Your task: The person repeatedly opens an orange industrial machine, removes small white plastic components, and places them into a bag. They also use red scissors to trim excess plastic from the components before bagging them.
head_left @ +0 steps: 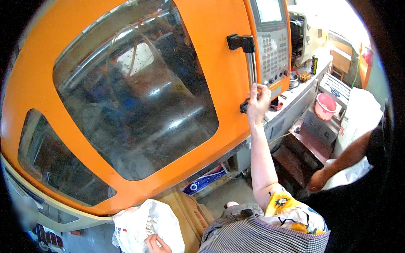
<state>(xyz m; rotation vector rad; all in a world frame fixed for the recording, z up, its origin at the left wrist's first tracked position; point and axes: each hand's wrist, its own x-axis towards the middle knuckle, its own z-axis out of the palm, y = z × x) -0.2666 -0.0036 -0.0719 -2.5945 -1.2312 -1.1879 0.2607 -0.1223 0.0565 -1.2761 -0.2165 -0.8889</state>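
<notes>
My right hand (258, 101) is closed around the lower part of the metal bar of a door handle (252, 63), which has black end mounts. That handle is fixed to the orange door (230, 84) of a large machine. Through the dark window (143, 92) in the door, the inside shows only dimly. At the lower edge, my left hand (157, 243) reaches into a white plastic bag (126, 230) with small white pieces (150, 224) in it. Its fingers are curled beside the pieces; what they hold, if anything, is hidden.
A control panel (272, 52) with screen and keys stands right of the handle. Beyond it, a bench (295, 96) carries small items. A pink bucket (325, 107) and white sacks (358, 111) stand at right, where another person's arm (341, 162) reaches in. Cardboard (179, 211) lies below the machine.
</notes>
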